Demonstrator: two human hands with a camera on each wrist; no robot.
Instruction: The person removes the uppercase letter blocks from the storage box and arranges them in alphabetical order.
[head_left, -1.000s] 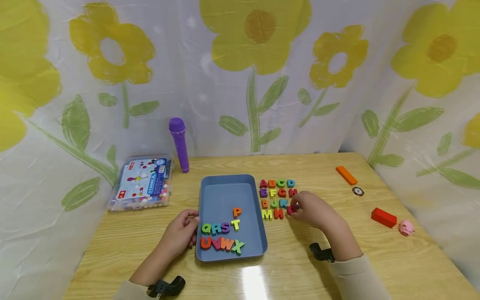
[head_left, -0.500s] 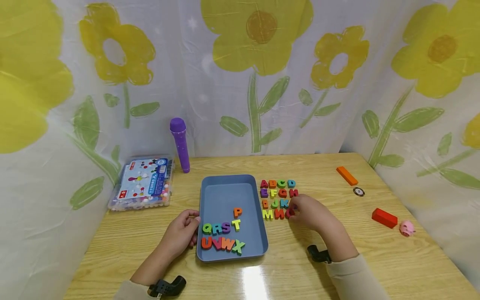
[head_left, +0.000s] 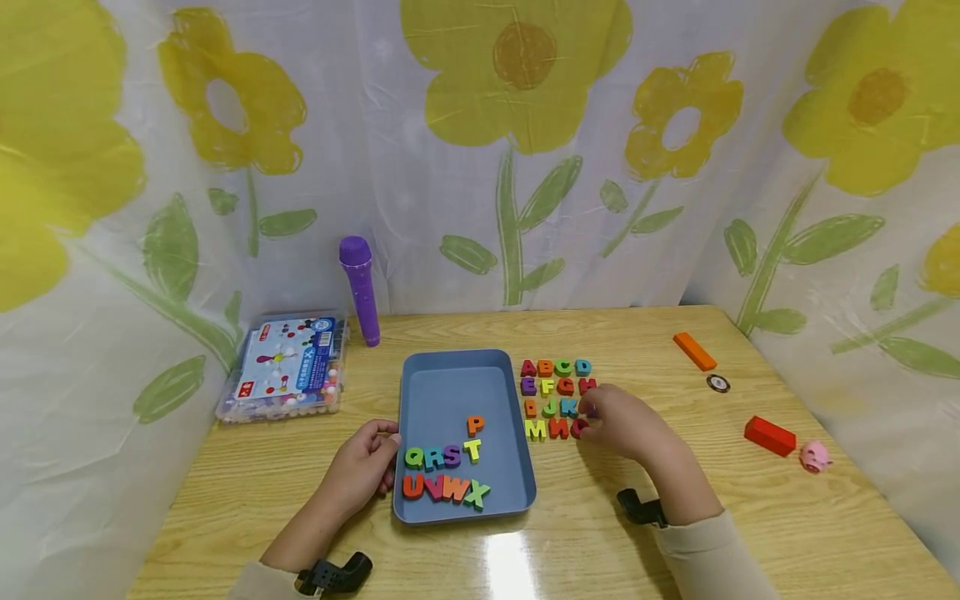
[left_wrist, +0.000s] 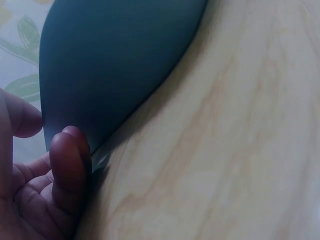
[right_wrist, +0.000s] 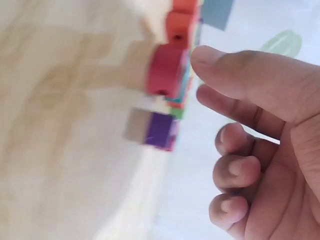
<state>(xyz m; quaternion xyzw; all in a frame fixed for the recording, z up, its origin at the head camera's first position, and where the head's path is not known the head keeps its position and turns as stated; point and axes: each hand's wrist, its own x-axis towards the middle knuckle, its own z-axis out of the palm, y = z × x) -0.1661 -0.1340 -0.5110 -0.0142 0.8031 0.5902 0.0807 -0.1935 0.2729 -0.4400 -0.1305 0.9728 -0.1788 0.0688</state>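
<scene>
In the head view my left hand (head_left: 363,467) is at the left side of a blue-grey tray (head_left: 521,467), its curled fingers and thumb gripping the edge. The left wrist view shows the fingertips against the tray's outer wall (left_wrist: 120,55). My right hand (head_left: 626,425) hovers over the right end of rows of coloured toy letters. Just off its thumb and index fingertips stands a dark pink letter O (right_wrist: 166,71), beside a red-orange N (head_left: 558,428). A purple letter (right_wrist: 160,129) stands near it, mostly hidden by the hand in the head view. Nothing is between the right fingers.
Inside the tray lie several letters, including an orange P (head_left: 476,426) and a green X (head_left: 476,494). A boxed set (head_left: 288,367) and purple microphone (head_left: 362,287) are at the back left. An orange block (head_left: 694,351), chip (head_left: 717,383), red block (head_left: 769,436) and pink pig (head_left: 815,456) are at the right.
My right hand has let go of the letter O, which now sits in line after the N, and has lifted slightly back from it. The left hand and tray stay put.
</scene>
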